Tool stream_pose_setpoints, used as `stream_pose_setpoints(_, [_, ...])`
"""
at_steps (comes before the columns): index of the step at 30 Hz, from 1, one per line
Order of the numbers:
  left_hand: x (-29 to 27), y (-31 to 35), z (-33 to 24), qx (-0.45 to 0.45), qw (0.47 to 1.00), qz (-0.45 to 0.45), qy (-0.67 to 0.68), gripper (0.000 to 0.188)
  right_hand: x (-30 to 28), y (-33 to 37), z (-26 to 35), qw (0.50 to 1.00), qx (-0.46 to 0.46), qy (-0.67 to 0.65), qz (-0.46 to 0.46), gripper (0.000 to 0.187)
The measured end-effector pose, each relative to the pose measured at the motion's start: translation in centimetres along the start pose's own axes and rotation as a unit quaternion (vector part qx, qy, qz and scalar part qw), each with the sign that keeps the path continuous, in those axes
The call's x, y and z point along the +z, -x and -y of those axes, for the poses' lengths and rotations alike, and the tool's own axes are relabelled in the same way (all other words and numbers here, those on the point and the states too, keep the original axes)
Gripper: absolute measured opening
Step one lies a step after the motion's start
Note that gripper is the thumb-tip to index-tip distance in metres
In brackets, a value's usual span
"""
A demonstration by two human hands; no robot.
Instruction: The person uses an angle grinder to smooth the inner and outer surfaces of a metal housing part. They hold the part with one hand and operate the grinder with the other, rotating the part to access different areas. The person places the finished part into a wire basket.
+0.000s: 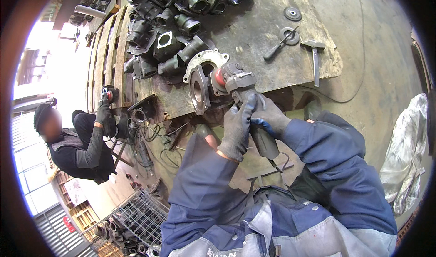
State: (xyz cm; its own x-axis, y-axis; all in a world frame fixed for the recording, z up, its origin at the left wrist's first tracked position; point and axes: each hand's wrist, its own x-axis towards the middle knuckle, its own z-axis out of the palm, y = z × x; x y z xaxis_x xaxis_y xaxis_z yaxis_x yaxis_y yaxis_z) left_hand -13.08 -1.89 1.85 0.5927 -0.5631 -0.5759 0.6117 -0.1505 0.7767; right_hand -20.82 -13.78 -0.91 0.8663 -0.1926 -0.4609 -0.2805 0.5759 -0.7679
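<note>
Both my hands, in grey work gloves, are wrapped round a grey angle grinder. My left hand grips it near the head, and my right hand closes round the body just beside it. The grinder's red-edged disc side rests at or very near a metal flanged casting at the table's near edge. Whether the disc touches the metal is hidden by the tool head. Behind it, a pale flange ring belongs to this casting or to one beside it; I cannot tell which.
Dark castings are heaped at the far left of the worn table. A hammer, a screwdriver-like tool and round discs lie to the right. A co-worker sits at left with another grinder. A wire basket and cables stand near.
</note>
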Motion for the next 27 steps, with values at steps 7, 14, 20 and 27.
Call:
stream_pose_setpoints(7, [0.16, -0.14, -0.36, 0.013, 1.000, 0.011, -0.003, 0.047, -0.23, -0.61, -0.24, 1.000, 0.005, 0.028, -0.008, 0.064])
stream_pose_setpoints(14, [0.03, 0.22, -0.19, -0.005, 1.000, -0.003, 0.013, 0.046, 0.36, -0.19, 0.03, 1.000, -0.006, 0.026, -0.016, 0.061])
stream_pose_setpoints(20, [0.11, 0.25, -0.20, 0.031, 0.999, -0.003, 0.031, 0.049, 0.54, -0.17, 0.57, 0.999, -0.032, 0.021, 0.014, 0.061])
stream_pose_setpoints(27, [-0.40, 0.44, 0.10, 0.052, 0.995, -0.002, -0.084, 0.048, 0.30, -0.25, -0.19, 0.999, -0.013, 0.034, 0.008, 0.061])
